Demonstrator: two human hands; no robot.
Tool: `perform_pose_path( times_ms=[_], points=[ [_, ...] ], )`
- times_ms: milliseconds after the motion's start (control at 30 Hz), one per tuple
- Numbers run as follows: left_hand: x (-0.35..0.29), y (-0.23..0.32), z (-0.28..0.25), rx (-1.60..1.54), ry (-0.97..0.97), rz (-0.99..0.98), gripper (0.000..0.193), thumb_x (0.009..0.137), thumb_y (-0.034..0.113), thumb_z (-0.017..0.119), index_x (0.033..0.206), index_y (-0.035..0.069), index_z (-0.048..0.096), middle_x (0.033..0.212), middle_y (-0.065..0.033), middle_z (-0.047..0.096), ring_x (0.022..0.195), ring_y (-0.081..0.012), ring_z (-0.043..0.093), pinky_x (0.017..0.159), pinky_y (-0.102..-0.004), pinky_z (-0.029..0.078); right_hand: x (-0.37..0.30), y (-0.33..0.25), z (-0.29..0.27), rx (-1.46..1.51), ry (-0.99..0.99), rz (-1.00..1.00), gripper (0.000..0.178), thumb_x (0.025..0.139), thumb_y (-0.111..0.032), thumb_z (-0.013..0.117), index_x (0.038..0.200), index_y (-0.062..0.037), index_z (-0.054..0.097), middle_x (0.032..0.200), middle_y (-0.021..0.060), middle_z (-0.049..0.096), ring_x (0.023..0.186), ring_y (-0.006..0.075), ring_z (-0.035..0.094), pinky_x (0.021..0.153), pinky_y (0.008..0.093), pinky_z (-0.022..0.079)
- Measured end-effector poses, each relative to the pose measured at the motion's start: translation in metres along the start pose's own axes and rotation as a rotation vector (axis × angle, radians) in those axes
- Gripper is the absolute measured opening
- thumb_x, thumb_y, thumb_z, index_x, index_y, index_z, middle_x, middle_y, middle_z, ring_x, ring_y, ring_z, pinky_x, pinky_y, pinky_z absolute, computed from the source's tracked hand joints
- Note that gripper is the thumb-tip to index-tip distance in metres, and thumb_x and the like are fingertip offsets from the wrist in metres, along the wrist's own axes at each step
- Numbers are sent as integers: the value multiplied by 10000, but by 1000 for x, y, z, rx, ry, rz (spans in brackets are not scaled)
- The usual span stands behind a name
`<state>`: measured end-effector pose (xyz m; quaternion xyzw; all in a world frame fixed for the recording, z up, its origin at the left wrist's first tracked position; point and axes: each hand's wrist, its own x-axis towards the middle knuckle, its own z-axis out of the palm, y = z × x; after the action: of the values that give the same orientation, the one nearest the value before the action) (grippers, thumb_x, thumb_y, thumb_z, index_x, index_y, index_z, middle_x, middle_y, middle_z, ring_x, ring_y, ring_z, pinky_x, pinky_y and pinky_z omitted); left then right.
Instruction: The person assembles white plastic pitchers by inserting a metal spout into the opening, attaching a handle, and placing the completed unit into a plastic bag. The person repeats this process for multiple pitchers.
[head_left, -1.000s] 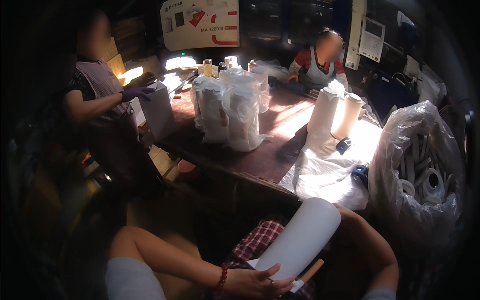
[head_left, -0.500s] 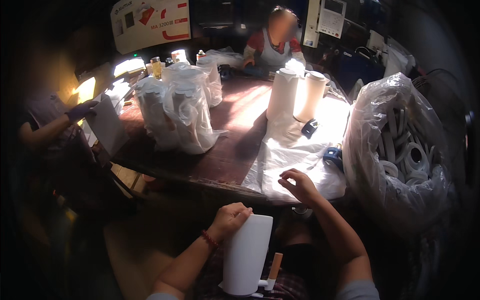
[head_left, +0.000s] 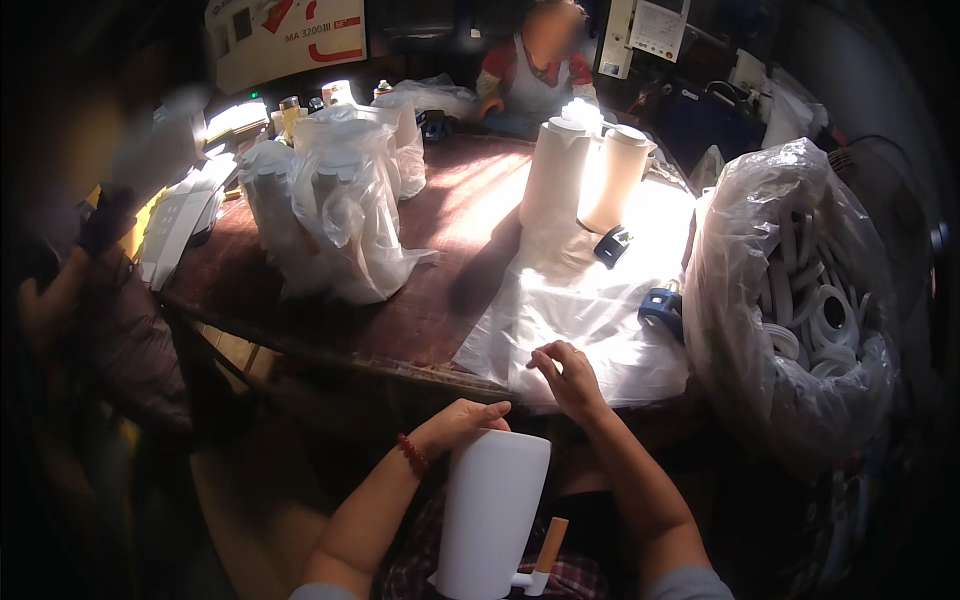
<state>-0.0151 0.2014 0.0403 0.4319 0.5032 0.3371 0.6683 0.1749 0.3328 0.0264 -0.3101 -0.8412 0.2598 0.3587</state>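
The left hand (head_left: 462, 424) rests with curled fingers over the top rim of a tall white plastic jug with a tan handle (head_left: 492, 512), which stands upright on the person's lap at the near edge of the scene. Half a second ago this hand gripped the same top; it has barely shifted, and the jug has stayed upright, whereas a second ago it lay tilted across the lap. The right hand (head_left: 566, 374) is at the near edge of the clear plastic sheet (head_left: 580, 310) that drapes over the dark wooden table (head_left: 440, 300), fingers bent and drawn together on the film; whether it actually pinches the sheet cannot be told. It sits much where it did half a second ago.

Farther along the sheet stand two more white jugs (head_left: 585, 178) side by side. Left of them are white pieces wrapped in clear bags (head_left: 335, 210). At the right, a big clear bag of white rings (head_left: 800, 310) bulges beside the table.
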Motion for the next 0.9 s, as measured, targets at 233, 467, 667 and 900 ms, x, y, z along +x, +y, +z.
perform_pose_path(
  times_ms=[233, 467, 667, 900],
  points=[
    [7, -3, 7, -77, 19, 1, 515, 910, 492, 579, 856, -9, 687, 747, -62, 665, 665, -116, 620, 654, -248, 502, -5, 52, -8, -141, 126, 145, 254, 893, -229, 597, 740, -32, 644, 815, 100, 651, 898, 251, 592, 869, 400, 404],
    [11, -2, 17, -351, 110, 93, 305, 922, 291, 630, 946, -12, 659, 773, -54, 664, 614, -89, 614, 572, -204, 498, -24, -16, 16, 249, -124, 28, 217, 927, -181, 588, 850, 13, 646, 771, 128, 607, 725, 237, 572, 679, 320, 448],
    [9, -21, 16, -529, 319, 271, 230, 876, 16, 616, 690, 82, 498, 687, -47, 614, 597, -116, 625, 525, -232, 513, -36, -28, 21, 1016, 145, 637, 281, 1006, -229, 476, 856, -12, 570, 705, 22, 566, 584, 86, 546, 560, 231, 493],
    [-29, -62, 14, 262, 884, 598, 95, 804, -14, 604, 872, 24, 550, 773, -80, 577, 689, -180, 580, 615, -286, 473, -127, -52, -19, 800, 130, 225, 269, 972, -199, 519, 753, -44, 541, 569, 16, 542, 432, 90, 463, 416, 240, 383]
  ],
)
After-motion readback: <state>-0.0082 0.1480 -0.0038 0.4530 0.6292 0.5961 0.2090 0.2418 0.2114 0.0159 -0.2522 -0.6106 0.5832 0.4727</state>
